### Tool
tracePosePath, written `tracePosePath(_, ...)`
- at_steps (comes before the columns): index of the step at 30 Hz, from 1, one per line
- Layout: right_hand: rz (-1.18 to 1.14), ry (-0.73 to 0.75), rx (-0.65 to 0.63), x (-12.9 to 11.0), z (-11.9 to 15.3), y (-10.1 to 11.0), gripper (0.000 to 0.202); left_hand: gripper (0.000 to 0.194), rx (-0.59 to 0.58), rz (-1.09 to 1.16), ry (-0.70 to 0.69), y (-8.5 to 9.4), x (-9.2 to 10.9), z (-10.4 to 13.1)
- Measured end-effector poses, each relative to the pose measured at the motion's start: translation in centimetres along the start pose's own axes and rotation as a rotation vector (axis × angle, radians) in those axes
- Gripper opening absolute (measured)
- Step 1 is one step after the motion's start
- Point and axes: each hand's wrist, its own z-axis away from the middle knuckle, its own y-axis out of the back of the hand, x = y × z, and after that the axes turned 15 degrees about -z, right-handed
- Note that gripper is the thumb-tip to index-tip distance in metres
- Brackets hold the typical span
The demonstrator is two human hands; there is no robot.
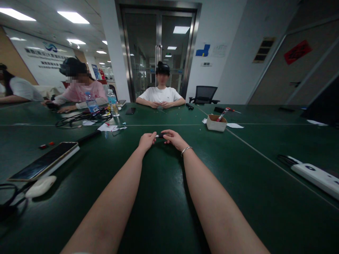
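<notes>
My left hand [147, 141] and my right hand [174, 138] meet over the middle of the green table [161, 204]. Between them is a small, slim silver-and-black piece [160, 135], too small for me to tell its kind. The fingertips of the left pinch its silver end, while those of the right close on its black end. Both forearms stretch forward, and a silver bangle [186, 151] circles the right wrist. Fingers hide part of the piece.
To the left lie a phone on a white box [45, 160], a white mouse-like object [41, 187], tangled black cables [84, 118] and bottles [113, 106]. A small box [216, 123] holding a tool stands right of centre, a power strip [315, 176] farther right. A person [161, 95] sits opposite.
</notes>
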Motion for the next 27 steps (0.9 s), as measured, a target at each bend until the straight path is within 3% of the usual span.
tracePosePath(5, -0.007, 0.011, -0.027, -0.1, 0.1, -0.1, 0.026, 0.046, 0.001, -0.020, 0.034, 0.2, 0.3, 0.1)
tracePosePath(14, -0.002, 0.007, 0.092, -0.1, -0.1, -0.3, 0.013, 0.045, -0.012, 0.033, -0.075, -1.1, -0.9, -0.8)
tracePosePath(21, -0.016, 0.017, 0.096, 0.2, -0.3, -0.1, 0.014, 0.026, 0.080, 0.065, -0.186, -1.2, -0.6, -0.6)
tracePosePath(27, -0.048, 0.016, 0.084, 0.3, -0.3, -0.2, 0.017, 0.033, 0.045, 0.062, -0.095, -0.8, -0.4, -0.5)
